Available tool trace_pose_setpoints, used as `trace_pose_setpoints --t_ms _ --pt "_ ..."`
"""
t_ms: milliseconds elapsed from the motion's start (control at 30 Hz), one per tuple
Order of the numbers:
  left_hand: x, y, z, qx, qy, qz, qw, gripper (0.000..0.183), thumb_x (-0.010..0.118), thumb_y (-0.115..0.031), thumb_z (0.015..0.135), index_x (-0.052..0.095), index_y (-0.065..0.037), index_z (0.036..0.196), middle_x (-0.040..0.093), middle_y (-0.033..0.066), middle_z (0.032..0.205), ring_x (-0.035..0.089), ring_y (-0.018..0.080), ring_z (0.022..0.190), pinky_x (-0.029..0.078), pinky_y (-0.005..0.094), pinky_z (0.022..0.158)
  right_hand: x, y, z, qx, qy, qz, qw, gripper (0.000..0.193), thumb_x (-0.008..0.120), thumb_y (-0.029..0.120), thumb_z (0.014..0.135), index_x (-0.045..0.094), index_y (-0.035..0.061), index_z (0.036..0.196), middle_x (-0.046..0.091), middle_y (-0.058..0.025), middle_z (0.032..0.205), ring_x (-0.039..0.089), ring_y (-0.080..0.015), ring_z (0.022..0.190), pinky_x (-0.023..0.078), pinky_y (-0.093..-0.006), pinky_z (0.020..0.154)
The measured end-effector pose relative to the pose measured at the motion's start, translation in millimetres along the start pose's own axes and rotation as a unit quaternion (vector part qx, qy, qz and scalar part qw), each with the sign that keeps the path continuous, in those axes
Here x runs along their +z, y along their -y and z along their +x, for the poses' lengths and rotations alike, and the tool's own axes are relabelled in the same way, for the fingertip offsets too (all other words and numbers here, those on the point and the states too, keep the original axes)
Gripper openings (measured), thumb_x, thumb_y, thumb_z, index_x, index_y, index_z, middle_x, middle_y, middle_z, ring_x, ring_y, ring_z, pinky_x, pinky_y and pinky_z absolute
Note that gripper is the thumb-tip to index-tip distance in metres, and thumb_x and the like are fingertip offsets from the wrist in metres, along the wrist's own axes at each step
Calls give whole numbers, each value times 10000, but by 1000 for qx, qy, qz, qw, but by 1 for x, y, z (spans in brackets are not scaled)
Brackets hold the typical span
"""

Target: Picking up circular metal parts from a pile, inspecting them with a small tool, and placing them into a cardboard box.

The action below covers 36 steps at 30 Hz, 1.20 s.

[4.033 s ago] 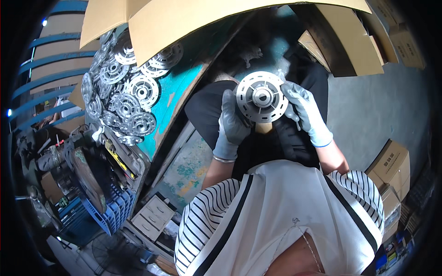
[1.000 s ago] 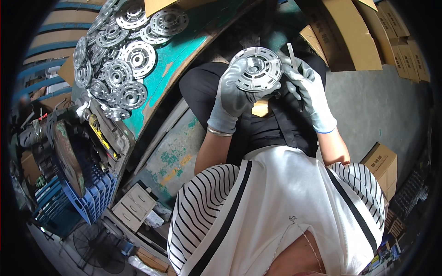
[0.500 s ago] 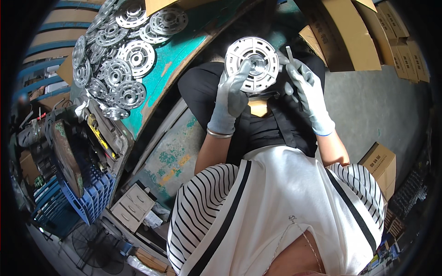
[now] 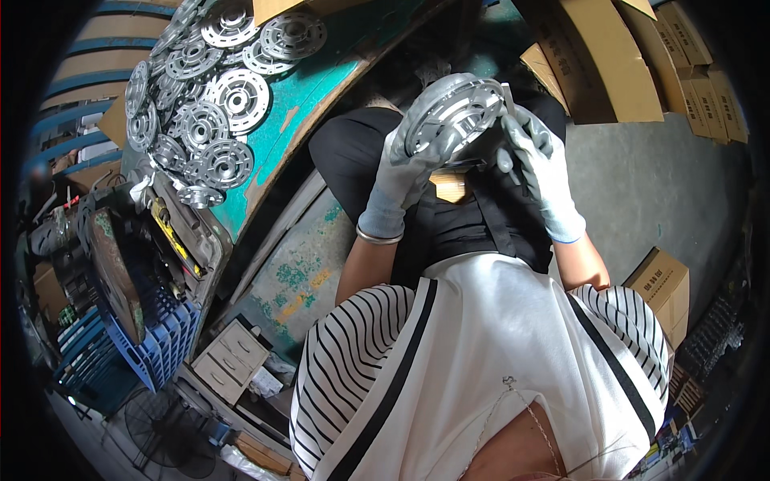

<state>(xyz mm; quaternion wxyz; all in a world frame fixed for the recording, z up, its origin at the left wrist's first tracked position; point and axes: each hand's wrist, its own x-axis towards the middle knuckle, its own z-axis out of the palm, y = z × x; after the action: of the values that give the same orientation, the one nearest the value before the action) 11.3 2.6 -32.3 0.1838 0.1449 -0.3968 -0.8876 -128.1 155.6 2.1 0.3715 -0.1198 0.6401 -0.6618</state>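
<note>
At upper centre, my left hand [image 4: 407, 167] pinches tilted disc [image 4: 437, 112], best held steady; right hand [image 4: 536, 152] clasps slim bar [image 4: 508, 98].

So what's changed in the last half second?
The metal disc in the left hand has tipped from face-on to a steep slant, its face toward the lower right. Nothing was let go: the right hand still holds the narrow bar; the disc pile stayed put.
</note>
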Motion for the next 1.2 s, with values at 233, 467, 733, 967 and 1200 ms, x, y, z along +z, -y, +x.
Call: trace_pose_setpoints --t_ms 233,467,733,967,1200 --pt "2 -1 1 16 8 -31 999 450 570 27 833 467 10 1270 576 149 1161 624 252 985 553 414 838 2 10 -3 14 -1 -27 1000 432 602 268 916 561 -35 1223 552 -14 587 446 -41 456 315 -181 415" --pt "-3 4 2 26 22 -144 989 432 561 36 825 486 26 1251 539 165 1231 612 266 1023 545 425 857 1 6 -2 17 20 19 999 433 591 251 924 537 -28 1251 561 -23 606 450 -47 451 320 -177 406" --pt "9 9 6 108 -39 127 985 439 670 39 745 554 69 1168 569 174 1204 604 260 1055 510 329 899 2 5 0 31 25 36 999 415 590 251 930 549 -35 1228 552 -14 611 445 -36 455 304 -169 402" --pt "7 0 15 302 -2 551 778 363 570 106 785 581 60 1144 618 163 1119 598 292 1047 493 351 884 1 4 -1 34 19 39 998 344 552 223 949 547 -26 1186 594 -16 892 410 -39 500 248 -172 399" --pt "-1 2 11 292 6 619 729 446 621 119 681 606 66 1124 646 195 1037 602 323 1025 496 379 888 -1 3 -2 20 35 55 998 323 544 195 949 537 -28 1183 566 -3 864 384 -51 490 240 -178 399"
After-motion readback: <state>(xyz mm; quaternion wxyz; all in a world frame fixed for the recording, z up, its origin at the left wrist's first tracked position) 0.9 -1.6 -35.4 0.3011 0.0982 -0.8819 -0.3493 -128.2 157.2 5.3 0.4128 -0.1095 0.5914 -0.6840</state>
